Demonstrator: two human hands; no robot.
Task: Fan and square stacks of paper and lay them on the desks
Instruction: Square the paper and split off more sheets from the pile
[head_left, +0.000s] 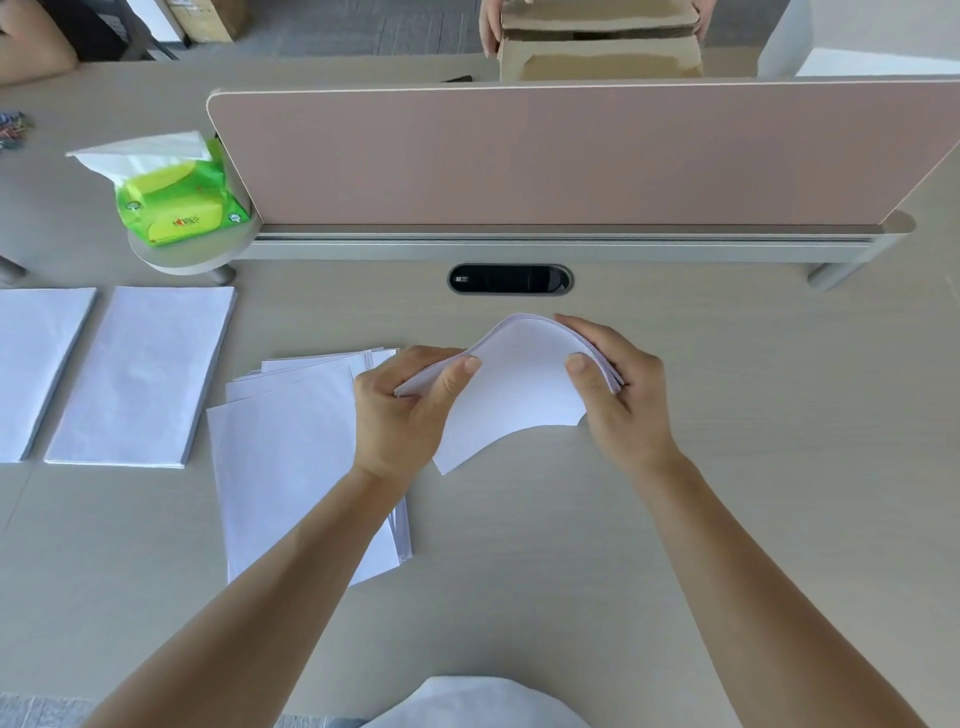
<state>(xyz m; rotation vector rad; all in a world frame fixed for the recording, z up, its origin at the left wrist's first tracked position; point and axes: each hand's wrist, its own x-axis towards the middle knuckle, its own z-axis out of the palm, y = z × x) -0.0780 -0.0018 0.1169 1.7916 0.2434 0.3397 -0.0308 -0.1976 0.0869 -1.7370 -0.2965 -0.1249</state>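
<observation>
- The left hand (402, 410) and right hand (615, 395) each gripped an end of a paper stack (514, 395), bowing it upward.
- A loose, fanned pile (291, 447) lay on the surface (753, 415) beside it.

Four lots of white paper show in all. Two squared stacks lie side by side at the left of the desk (727, 519): the outer stack (36, 364), cut by the frame edge, and the inner stack (145, 374). One loose fanned pile (291, 457) sits beside them, and one bowed bundle (519, 395) is up off the desk. Two hands grip that bundle, the left hand (405, 415) and the right hand (618, 395). One green tissue pack (176, 202), one pink divider screen (545, 156), one black cable port (509, 279). Beyond the screen, one cardboard box (597, 47) with two more hands on it, one at each side.
</observation>
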